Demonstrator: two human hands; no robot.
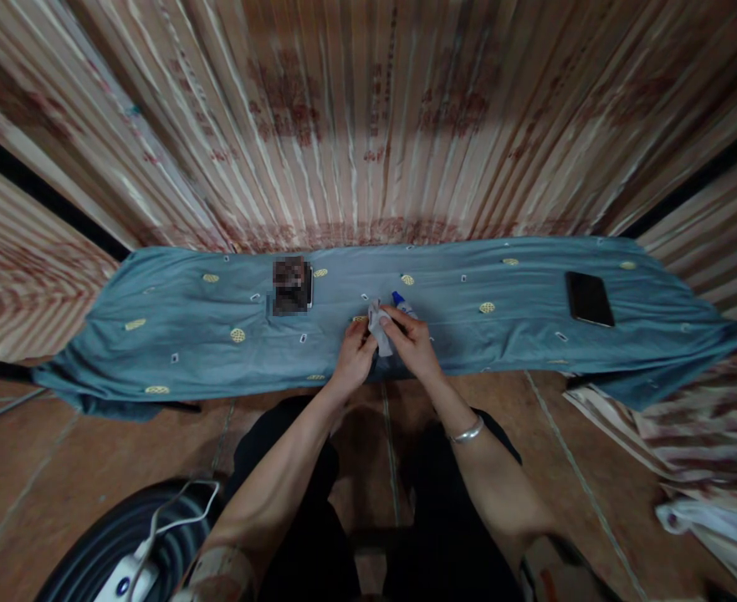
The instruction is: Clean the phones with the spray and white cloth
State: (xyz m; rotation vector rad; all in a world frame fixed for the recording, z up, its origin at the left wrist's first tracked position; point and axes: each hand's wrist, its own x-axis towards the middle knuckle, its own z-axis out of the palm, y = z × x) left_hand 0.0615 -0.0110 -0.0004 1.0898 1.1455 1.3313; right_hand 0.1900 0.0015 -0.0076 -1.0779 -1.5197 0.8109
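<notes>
Both hands meet over the front middle of a cloth-covered table (437,326). Between them is a small light grey cloth (381,341), bunched up. My left hand (354,355) has its fingers closed on the cloth's left side. From the right, my right hand (413,339) pinches the same cloth between thumb and fingers. Just beyond the right hand lies a small bottle with a blue cap (397,298); its body is partly hidden by the fingers. Whether anything is wrapped in the cloth I cannot tell.
A dark tablet or phone (589,298) lies at the table's right. Left of the hands, a blurred-out item (291,286) rests on the cover. Pleated curtains (368,125) hang behind. On the floor at lower left, a power strip (126,579) sits on a black ribbed round object (85,556).
</notes>
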